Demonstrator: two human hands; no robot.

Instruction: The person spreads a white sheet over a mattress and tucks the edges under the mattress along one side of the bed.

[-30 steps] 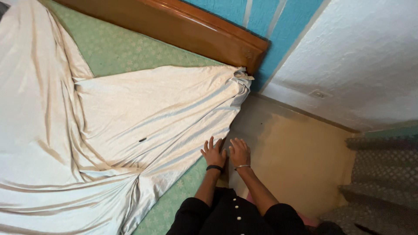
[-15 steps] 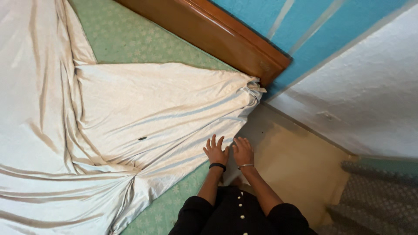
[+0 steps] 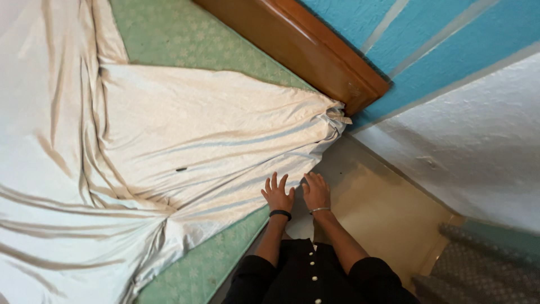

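Two hands, left hand (image 3: 277, 196) and right hand (image 3: 316, 191), fingers spread flat on one cream sheet (image 3: 185, 135)

Both arms reach forward from the body, sleeves of a dark buttoned garment pushed up above the elbows, forearms bare. The forearms run almost parallel and draw together toward the wrists, so the two hands lie side by side, just apart. The left hand (image 3: 277, 194) is flat, palm down, its fingers spread and pointing away from the body; a black band circles the left wrist. The right hand (image 3: 316, 192) sits just beside it, also palm down, the fingers held closer together and slightly curled at the tips. A thin metal bangle rings the right wrist. Neither hand clasps anything.
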